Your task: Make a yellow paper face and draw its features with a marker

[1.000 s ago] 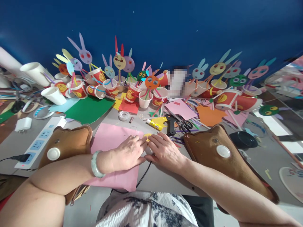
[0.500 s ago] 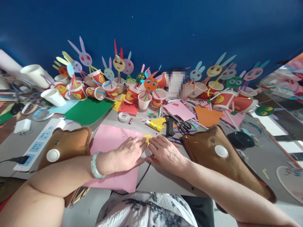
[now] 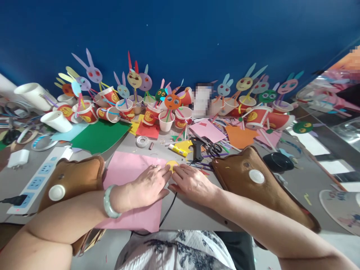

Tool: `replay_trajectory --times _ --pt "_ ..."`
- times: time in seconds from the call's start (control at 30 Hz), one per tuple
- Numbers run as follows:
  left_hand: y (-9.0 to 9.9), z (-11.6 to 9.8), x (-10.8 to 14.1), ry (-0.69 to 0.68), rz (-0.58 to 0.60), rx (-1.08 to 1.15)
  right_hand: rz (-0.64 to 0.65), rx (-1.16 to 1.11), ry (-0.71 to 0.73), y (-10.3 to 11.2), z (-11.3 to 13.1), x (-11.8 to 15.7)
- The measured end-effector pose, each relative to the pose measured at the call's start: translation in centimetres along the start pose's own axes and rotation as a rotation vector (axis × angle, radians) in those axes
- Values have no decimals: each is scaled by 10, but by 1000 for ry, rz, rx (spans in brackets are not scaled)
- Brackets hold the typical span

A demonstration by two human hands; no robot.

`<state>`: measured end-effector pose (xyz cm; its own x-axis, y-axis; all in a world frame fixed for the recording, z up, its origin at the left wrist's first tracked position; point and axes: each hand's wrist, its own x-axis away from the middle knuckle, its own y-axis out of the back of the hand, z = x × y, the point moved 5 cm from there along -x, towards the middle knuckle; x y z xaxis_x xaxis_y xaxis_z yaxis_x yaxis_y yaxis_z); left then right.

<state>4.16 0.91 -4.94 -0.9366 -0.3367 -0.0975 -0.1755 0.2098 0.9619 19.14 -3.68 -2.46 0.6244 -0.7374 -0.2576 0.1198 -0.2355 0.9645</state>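
Note:
A small yellow paper circle (image 3: 171, 164) lies on the grey table, partly covered by my fingertips. My left hand (image 3: 152, 184) rests palm down, its outstretched fingers on the circle's left side and its thumb apart. From the right, my right hand (image 3: 194, 183) lays its flat fingers on the circle's other side, thumb also apart. Whether anything small is under the fingertips is hidden. A pink paper sheet (image 3: 123, 165) lies beneath my left hand and wrist. Just beyond the circle are a yellow glue stick (image 3: 178, 150) and a black glue gun (image 3: 197, 150).
Brown plush warmers flank my arms, one at left (image 3: 75, 174) and one at right (image 3: 242, 165). A power strip (image 3: 36, 182) lies far left. Scissors (image 3: 215, 149), a tape roll (image 3: 142, 141) and green paper (image 3: 104, 133) lie beyond. Paper cups with rabbit faces (image 3: 125, 108) line the wall.
The view has shifted slightly, so the table things appear a little further left. Both hands stay at the yellow circle, and slightly more of its upper edge shows.

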Motion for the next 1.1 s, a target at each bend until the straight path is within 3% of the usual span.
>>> replay_trajectory --times 0.43,0.8,0.97,1.1 --pt "7 -5 -5 20 34 18 44 -12 -41 -1 -2 -2" --pt "6 -5 -6 -2 30 10 -80 -33 9 7 -4 -5" --pt "7 -4 -6 -8 25 -23 -233 -37 -24 26 -22 -8" --pt "11 -6 -3 -57 -6 -21 -253 102 -187 44 -57 -5"
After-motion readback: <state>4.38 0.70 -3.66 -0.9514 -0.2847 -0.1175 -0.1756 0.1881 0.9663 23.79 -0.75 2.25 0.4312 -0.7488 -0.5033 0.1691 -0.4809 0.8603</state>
